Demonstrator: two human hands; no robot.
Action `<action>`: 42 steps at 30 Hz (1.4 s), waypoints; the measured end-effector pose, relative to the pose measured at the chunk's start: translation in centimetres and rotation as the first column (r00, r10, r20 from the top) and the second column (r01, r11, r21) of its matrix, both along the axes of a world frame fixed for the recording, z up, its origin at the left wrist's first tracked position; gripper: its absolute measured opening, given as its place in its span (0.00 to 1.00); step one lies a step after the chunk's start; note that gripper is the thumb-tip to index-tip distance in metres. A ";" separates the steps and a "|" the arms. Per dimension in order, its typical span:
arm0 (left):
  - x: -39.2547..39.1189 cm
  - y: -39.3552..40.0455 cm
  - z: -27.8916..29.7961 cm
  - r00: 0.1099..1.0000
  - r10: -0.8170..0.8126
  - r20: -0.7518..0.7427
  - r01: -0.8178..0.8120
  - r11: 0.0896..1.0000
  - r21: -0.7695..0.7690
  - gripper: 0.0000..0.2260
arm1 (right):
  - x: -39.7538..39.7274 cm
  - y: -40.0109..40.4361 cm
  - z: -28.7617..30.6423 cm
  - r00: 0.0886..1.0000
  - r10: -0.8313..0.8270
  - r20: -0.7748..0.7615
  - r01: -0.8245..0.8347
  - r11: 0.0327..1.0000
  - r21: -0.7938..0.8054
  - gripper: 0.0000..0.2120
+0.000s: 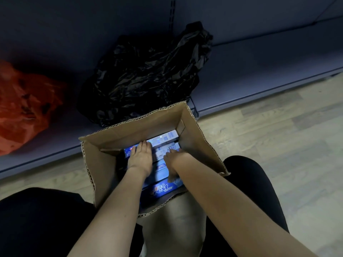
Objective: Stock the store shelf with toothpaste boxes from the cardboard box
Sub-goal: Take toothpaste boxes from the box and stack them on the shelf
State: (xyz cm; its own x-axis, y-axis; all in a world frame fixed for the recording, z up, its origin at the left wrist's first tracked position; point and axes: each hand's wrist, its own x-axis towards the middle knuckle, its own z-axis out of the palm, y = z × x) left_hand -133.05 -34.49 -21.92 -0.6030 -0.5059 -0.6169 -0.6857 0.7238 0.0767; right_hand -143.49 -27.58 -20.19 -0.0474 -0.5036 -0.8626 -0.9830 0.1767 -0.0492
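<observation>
An open cardboard box (196,134) stands on the floor between my knees, against the front edge of the low dark-blue shelf (269,71). Blue toothpaste boxes (163,189) lie stacked flat inside it. My left hand (140,157) lies flat on the far boxes with its fingers straight. My right hand (174,159) reaches in beside it, its fingers dipping down among the middle boxes and its thumb spread back to their near side, clasping them. The fingertips are hidden.
A crumpled black plastic bag (144,76) lies on the shelf just behind the cardboard box, and a red plastic bag (24,108) sits further left. The shelf's right part is bare. Light wooden floor (278,145) extends to the right. My black-clad knees flank the box.
</observation>
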 end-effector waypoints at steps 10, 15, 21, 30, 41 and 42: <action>0.1 0.6 -0.5 0.994 0.070 -0.082 -0.070 0.998 0.002 0.31 | 1.2 2.3 -1.1 1.000 -0.003 -0.003 0.003 0.999 0.041 0.30; 0.0 0.8 -0.9 0.993 0.065 -0.103 -0.069 0.997 -0.037 0.29 | 1.9 3.2 -0.8 0.999 -0.043 -0.001 0.043 0.996 0.079 0.32; 0.3 0.8 -2.0 0.999 0.021 -0.048 -0.025 0.997 -0.070 0.28 | 1.7 3.5 -0.9 0.997 -0.082 0.001 0.082 0.995 0.065 0.31; 0.4 -0.1 -3.2 0.999 0.037 -0.012 -0.038 0.998 -0.059 0.28 | 1.7 3.6 -1.1 0.999 -0.032 -0.004 0.032 0.997 0.077 0.28; 0.2 -0.9 -3.2 0.998 -0.045 0.051 0.052 0.990 -0.132 0.28 | 2.1 3.1 -0.6 0.983 -0.185 0.017 0.185 0.983 0.011 0.30; 0.2 -1.0 -3.2 0.996 -0.061 0.058 0.069 0.987 -0.143 0.28 | 2.0 3.2 -0.6 0.983 -0.181 0.023 0.182 0.983 0.000 0.28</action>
State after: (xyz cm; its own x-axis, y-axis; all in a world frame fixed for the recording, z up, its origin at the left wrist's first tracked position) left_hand -132.89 -35.48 -25.09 -0.6055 -0.5533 -0.5721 -0.6371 0.7677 -0.0682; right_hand -141.45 -24.42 -20.77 -0.1185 -0.4898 -0.8637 -0.9333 0.3520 -0.0716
